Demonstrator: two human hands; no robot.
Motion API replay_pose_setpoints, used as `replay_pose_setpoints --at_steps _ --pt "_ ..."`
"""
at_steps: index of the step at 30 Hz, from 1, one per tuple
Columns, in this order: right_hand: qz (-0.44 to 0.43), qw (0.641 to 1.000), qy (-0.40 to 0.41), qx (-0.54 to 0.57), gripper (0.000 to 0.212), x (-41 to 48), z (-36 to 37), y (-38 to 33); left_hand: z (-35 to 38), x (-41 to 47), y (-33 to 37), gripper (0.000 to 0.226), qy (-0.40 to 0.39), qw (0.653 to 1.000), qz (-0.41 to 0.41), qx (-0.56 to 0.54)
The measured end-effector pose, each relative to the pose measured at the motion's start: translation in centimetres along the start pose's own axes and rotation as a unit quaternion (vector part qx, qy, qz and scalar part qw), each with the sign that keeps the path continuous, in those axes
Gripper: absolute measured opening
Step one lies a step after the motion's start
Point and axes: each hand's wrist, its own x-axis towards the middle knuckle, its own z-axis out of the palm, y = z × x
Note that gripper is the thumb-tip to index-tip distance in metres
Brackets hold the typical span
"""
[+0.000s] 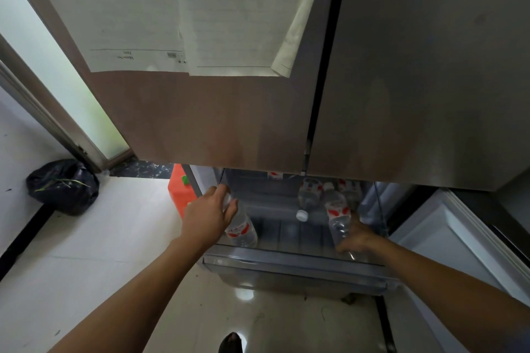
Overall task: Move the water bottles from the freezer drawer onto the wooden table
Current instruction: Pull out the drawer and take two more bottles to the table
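Now left hand (209,218) grips left bottle (242,231) at its cap, right hand (357,238) grips right bottle (338,218) near its base.

One wide-angle camera, worn on the head, looks forward and steeply down from close to the fridge doors (401,80), which fill the upper frame. Below them it sees the open freezer drawer (286,266) and the pale floor (100,238).
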Motion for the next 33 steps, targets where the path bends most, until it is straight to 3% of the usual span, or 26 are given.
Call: replay_pose_setpoints --at_steps 4,8,11,14,26,30,33 --pt "0.015 0.997 -0.029 -0.069 0.086 -0.2 -0.3 0.2 0.4 -0.3 0.1 0.036 0.001 1.000 -0.009 0.002" --pt "-0.008 0.998 0.063 -0.028 0.075 0.6 -1.2 -2.3 0.8 -0.9 0.1 0.034 -0.008 1.000 -0.011 0.010" --pt "0.000 0.987 0.138 -0.075 0.058 1.1 -1.5 -4.1 1.0 -1.3 0.4 0.035 -0.021 1.000 0.001 0.023" --pt "-0.001 0.983 0.164 -0.078 0.043 1.3 -0.8 -5.5 1.0 -1.5 0.3 0.034 -0.033 0.999 0.014 0.032" --pt "-0.114 0.972 0.114 -0.174 0.057 -3.5 -0.7 -8.9 0.4 1.6 -2.1 0.034 -0.040 0.993 0.107 0.023" --pt "-0.134 0.949 0.207 -0.200 0.060 -5.7 0.8 -9.5 0.5 2.9 -2.9 0.052 -0.036 0.988 0.145 0.029" --pt "-0.140 0.924 0.284 -0.214 0.048 -6.7 1.9 -9.5 0.3 3.4 -2.9 0.036 -0.038 0.984 0.173 0.020"
